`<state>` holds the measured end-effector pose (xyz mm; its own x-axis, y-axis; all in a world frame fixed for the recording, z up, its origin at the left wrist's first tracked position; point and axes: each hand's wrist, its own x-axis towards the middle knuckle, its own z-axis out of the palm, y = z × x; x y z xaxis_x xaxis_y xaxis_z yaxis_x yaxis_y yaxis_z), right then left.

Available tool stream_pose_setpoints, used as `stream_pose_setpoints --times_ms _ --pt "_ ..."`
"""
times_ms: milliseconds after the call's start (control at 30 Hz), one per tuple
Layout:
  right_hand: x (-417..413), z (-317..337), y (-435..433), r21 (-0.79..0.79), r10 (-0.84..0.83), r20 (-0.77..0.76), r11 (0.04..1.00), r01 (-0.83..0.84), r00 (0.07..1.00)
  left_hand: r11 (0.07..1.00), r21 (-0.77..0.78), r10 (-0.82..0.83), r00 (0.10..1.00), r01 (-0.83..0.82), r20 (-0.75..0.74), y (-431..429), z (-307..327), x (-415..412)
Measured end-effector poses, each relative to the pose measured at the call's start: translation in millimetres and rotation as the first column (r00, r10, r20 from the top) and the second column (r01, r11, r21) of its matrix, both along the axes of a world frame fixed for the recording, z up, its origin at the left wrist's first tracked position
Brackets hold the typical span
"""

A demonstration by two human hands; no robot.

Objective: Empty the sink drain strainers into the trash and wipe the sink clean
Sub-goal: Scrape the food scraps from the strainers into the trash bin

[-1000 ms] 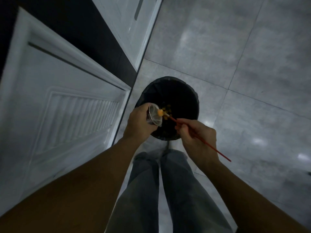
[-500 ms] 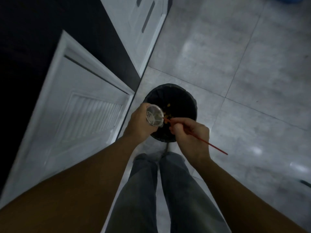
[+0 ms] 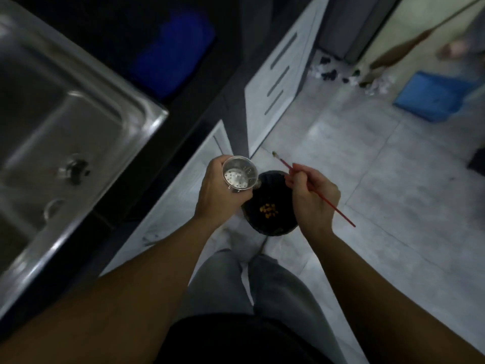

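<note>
My left hand [image 3: 217,193] grips a round metal drain strainer [image 3: 239,174], its perforated inside facing up and looking empty. My right hand [image 3: 312,195] holds a thin red stick [image 3: 330,204], its tip pointing up and left, away from the strainer. Below and between the hands stands a black trash bin [image 3: 273,222] on the floor, with yellow food bits [image 3: 269,210] inside. The steel sink [image 3: 65,143] is at the left, with a drain fitting [image 3: 74,170] in its basin.
White cabinet doors [image 3: 278,82] run along the left of the tiled floor [image 3: 393,193]. A blue dustpan [image 3: 433,97], a broom [image 3: 399,49] and scattered debris lie at the far right. My legs stand just behind the bin. A blue object [image 3: 170,51] sits on the dark counter.
The view has lifted from straight down over the bin and now takes in the sink. The stick has come out of the strainer. The strainer has turned mouth up.
</note>
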<state>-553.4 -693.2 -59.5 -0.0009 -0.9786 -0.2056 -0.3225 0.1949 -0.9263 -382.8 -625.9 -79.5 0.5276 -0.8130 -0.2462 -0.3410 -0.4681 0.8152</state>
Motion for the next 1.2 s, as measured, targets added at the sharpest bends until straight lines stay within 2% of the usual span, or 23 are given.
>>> stream_pose_setpoints --times_ms 233,333,433,567,667,767,867,933,1067,1200 --pt "92 84 -13 -0.136 0.154 0.081 0.98 -0.143 0.985 0.926 -0.239 0.303 0.953 -0.294 0.002 35 93 62" --pt "146 105 -8 -0.254 0.253 0.074 0.94 -0.227 0.965 0.883 -0.3 0.395 0.916 -0.36 0.064 49 113 111" --pt "201 116 5 -0.284 0.349 0.094 0.907 -0.311 0.933 0.829 -0.316 0.504 0.861 -0.462 0.063 66 121 162" --pt "272 106 21 -0.277 0.559 0.025 0.8 -0.532 0.829 0.758 -0.272 0.614 0.789 -0.593 -0.007 98 109 219" --pt "314 89 27 -0.255 0.701 -0.193 0.64 -0.725 0.687 0.758 -0.237 0.632 0.774 -0.608 0.032 120 81 253" --pt "341 68 26 -0.174 0.757 -0.377 0.508 -0.844 0.534 0.771 -0.133 0.63 0.777 -0.623 0.013 133 49 279" --pt "353 48 23 -0.109 0.741 -0.511 0.447 -0.888 0.436 0.787 -0.07 0.614 0.79 -0.613 -0.008 137 18 294" --pt "354 43 27 -0.122 0.719 -0.559 0.422 -0.898 0.414 0.803 -0.031 0.593 0.803 -0.595 -0.055 135 3 301" --pt "356 47 29 -0.215 0.7 -0.548 0.41 -0.886 0.457 0.853 0.111 0.52 0.85 -0.511 -0.081 128 -27 321" --pt "361 45 28 -0.133 0.734 -0.555 0.387 -0.912 0.392 0.883 0.235 0.427 0.903 -0.406 -0.043 121 -60 341"
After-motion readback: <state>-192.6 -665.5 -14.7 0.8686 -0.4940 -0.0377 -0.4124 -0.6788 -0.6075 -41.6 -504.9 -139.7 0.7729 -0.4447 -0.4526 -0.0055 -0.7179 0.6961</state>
